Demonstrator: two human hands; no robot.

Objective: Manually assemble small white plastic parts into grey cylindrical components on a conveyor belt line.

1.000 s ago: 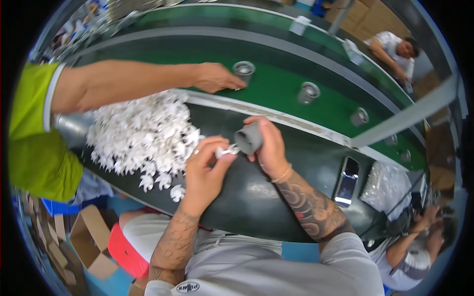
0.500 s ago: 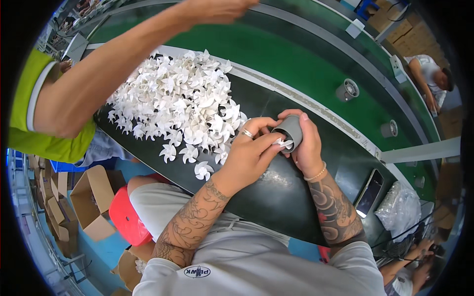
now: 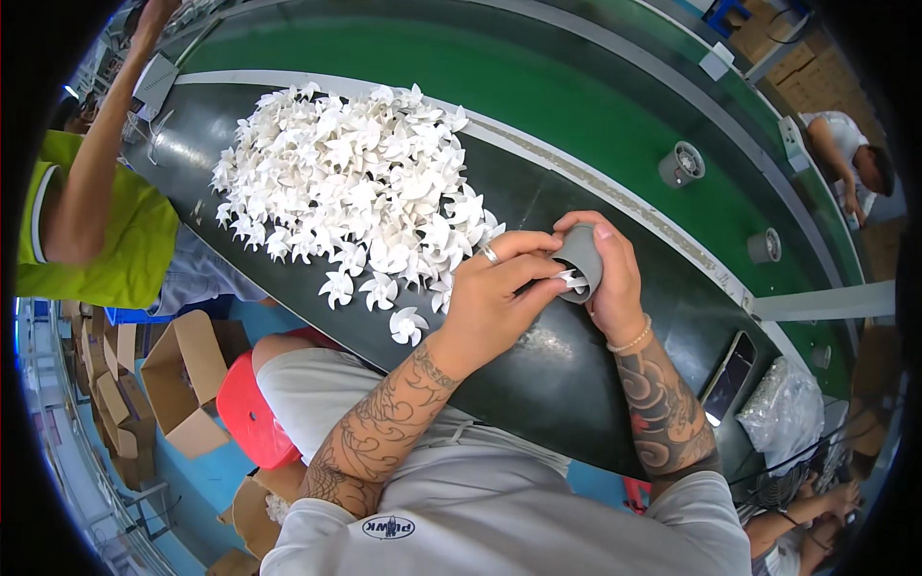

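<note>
In my right hand (image 3: pixel 616 278) is a grey cylindrical housing (image 3: pixel 582 252), tilted so its open end faces left and down. My left hand (image 3: pixel 499 302) pinches a small white fan impeller (image 3: pixel 572 280) at the mouth of that housing, partly inside it. Fingers hide most of the impeller. To the left of my hands a large heap of white fan impellers (image 3: pixel 346 178) covers the dark tabletop (image 3: pixel 538 394). A single impeller (image 3: pixel 407 326) lies at the heap's near edge, close to my left wrist.
Beyond the table runs a green conveyor belt (image 3: pixel 576 115) carrying grey housings (image 3: pixel 682 164). A phone (image 3: pixel 729 378) and a clear plastic bag (image 3: pixel 783 408) lie at the right. A co-worker in a yellow-green shirt (image 3: pixel 125 226) is at the left, above cardboard boxes (image 3: pixel 187 370) and beside a red stool (image 3: pixel 248 408).
The co-worker's arm has swung back left, away from over the heap and belt. My hands keep the same hold on the housing and impeller; the whole view has shifted slightly.
</note>
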